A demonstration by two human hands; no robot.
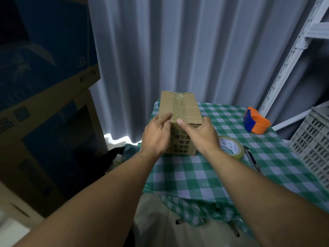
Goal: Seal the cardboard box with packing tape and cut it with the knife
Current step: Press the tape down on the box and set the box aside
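Observation:
A brown cardboard box (179,107) stands on the left part of a green-checked table (204,175), its flaps down with clear tape along the top seam. My left hand (156,134) rests against the box's near left corner, fingers on the top edge. My right hand (199,134) presses the near face, thumb on the top edge by the tape end. A roll of clear packing tape (231,147) lies flat just right of my right wrist. The dark knife (252,158) lies beside the roll, partly hidden.
An orange and blue tape dispenser (255,120) sits at the table's far right. A grey plastic crate (315,139) stands to the right, white metal shelving (292,56) behind it. Large stacked cartons (46,104) fill the left. A grey curtain hangs behind.

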